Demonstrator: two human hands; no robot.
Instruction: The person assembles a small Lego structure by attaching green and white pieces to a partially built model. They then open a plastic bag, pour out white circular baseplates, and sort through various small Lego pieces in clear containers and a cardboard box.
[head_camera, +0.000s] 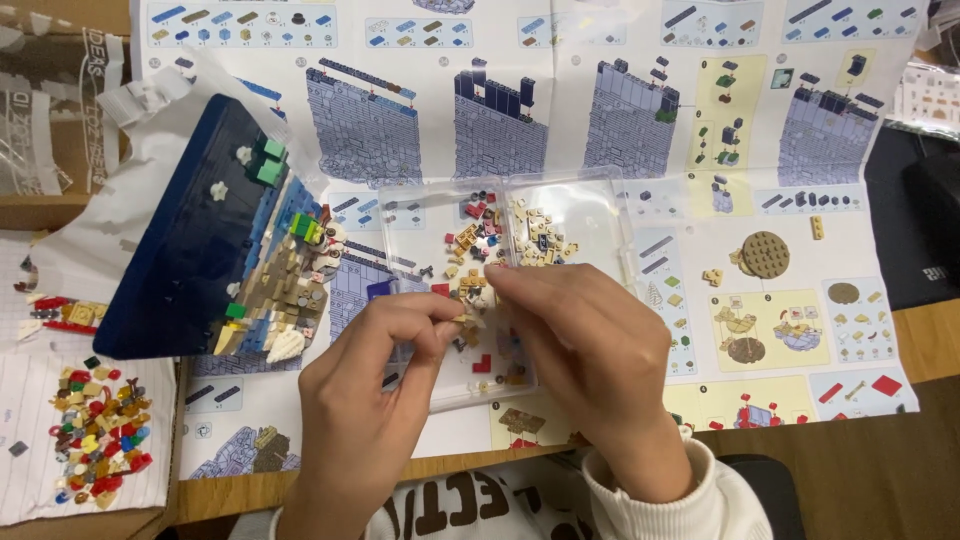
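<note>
The left hand (365, 385) pinches a small tan brick piece (464, 320) at its fingertips over the clear plastic tray (600, 215), while the right hand (590, 350), fingertips pressed together, meets it from three o'clock, equally near.

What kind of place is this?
Probably a home desk or hobby table set up for brick building. A large instruction sheet covers the wooden table, a clear tray holds tiny bricks, and a half-built blue model lies at left.
</note>
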